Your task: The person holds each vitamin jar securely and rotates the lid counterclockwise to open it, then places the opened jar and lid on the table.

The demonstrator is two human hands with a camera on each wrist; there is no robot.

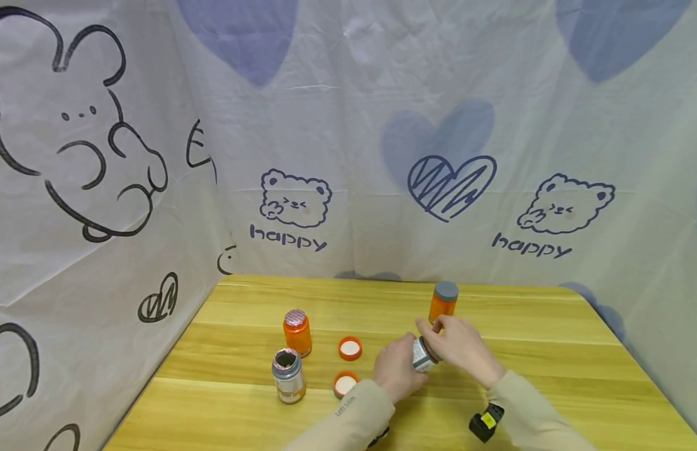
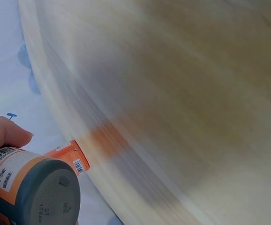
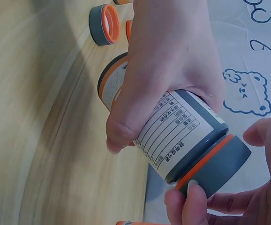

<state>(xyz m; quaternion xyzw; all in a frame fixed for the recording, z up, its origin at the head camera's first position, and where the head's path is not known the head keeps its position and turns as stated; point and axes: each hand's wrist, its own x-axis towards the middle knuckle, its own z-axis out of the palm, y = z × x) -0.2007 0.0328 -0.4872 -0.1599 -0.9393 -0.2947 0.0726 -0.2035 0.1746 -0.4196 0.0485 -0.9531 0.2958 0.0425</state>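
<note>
In the head view, my left hand (image 1: 396,368) grips a grey supplement bottle (image 1: 423,356) with a white label, holding it tilted above the wooden table. My right hand (image 1: 461,346) is at its capped end. Seen from the right wrist, the left hand (image 3: 168,65) wraps round the bottle's body (image 3: 182,126). Fingertips of the right hand (image 3: 262,192) curl against the edge of the grey cap (image 3: 220,164), which has an orange rim and sits on the neck. The left wrist view shows the bottle's grey base (image 2: 53,194) and a thumb (image 2: 6,133).
An orange bottle (image 1: 443,302) with a grey cap stands behind the right hand. To the left stand a foil-sealed orange bottle (image 1: 297,332) and a grey bottle (image 1: 289,378) with its mouth uncovered. Two caps (image 1: 350,348) lie inside-up nearby. Printed cloth (image 1: 376,244) hangs beyond the table (image 1: 241,426).
</note>
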